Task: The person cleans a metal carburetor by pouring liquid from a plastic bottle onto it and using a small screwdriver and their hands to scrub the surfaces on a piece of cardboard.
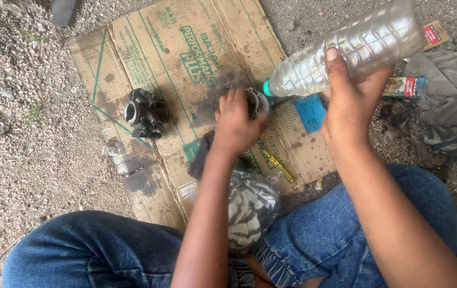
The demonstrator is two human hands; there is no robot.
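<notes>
The right hand (pixel 353 104) grips a tilted clear plastic bottle (pixel 345 48), its teal nozzle at the small metal part (pixel 257 100) clutched in the left hand (pixel 236 125) over the stained cardboard (pixel 185 58), while the dark carburetor body (pixel 146 113) sits apart, untouched.

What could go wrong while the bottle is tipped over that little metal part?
1. The right hand tilts the clear plastic bottle steeply, so liquid might gush and miss the small metal part in the left hand.
2. Spills would likely soak the stained cardboard and the jeans just below.
3. A wet part may slip from that hand's grip.
</notes>
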